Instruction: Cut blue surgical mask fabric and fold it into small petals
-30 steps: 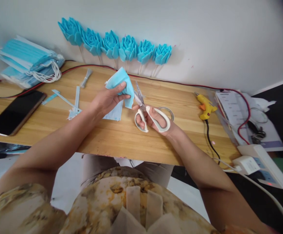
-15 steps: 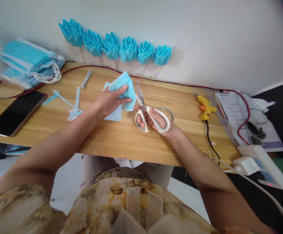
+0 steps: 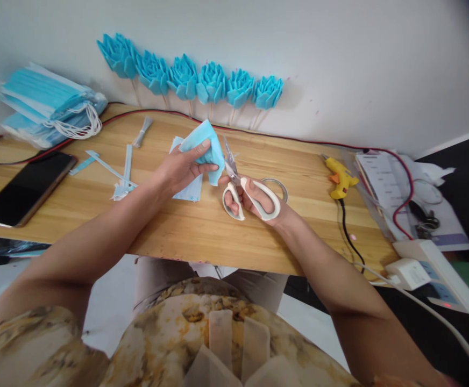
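Note:
My left hand [image 3: 186, 165] pinches a folded piece of light blue face mask fabric [image 3: 204, 135] between thumb and fingers, above the middle of the table. My right hand [image 3: 254, 194] has its thumb and fingers through the handles of white-handled scissors [image 3: 233, 171]. Their blades point up and away, parted a little, close to the right edge of the fabric. Under my left hand lie more pale blue fabric pieces [image 3: 192, 189]. Behind my right hand a tape roll [image 3: 279, 185] rests partly hidden on the wood.
Several blue fabric flowers [image 3: 212, 83] on sticks lean against the wall. At left are stacked masks [image 3: 43, 94], a phone [image 3: 27, 188], cut strips [image 3: 127, 166] and a bundle of ties [image 3: 143, 131]. A yellow glue gun [image 3: 340, 177] and a power strip [image 3: 440, 274] lie at right.
The lower right corner of the fabric has swung slightly, and the scissors have shifted a touch down and left along it. Both hands keep their holds.

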A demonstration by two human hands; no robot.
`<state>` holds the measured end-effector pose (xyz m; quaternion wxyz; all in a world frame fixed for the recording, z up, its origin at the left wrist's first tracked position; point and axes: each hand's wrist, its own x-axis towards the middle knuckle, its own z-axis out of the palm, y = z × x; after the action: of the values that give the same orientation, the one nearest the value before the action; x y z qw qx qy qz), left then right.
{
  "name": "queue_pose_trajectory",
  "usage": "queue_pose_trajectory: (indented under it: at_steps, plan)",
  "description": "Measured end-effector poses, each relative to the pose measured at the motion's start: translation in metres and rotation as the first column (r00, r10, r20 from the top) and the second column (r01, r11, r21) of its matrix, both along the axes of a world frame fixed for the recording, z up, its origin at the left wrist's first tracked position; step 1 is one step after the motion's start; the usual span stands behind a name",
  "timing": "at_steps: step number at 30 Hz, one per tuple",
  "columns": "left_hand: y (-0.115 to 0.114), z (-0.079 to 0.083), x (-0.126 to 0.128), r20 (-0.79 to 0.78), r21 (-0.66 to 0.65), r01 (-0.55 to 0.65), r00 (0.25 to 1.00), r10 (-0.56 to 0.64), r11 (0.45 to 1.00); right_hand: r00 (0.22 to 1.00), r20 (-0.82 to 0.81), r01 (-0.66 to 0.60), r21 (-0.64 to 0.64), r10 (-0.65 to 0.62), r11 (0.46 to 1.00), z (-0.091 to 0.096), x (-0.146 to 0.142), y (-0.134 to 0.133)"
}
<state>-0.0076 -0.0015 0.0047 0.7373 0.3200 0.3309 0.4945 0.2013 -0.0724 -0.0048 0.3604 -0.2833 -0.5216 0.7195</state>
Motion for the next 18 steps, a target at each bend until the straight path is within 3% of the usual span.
queue_pose_trajectory:
  at_steps: [18]
  plan:
    - [0.0012,-0.0015,0.0016,-0.02,0.015,-0.08,0.997,0.08,0.997,1.0,-0.016,-0.001,-0.024,0.0,1.0,-0.0023,-0.0004,-0.0006]
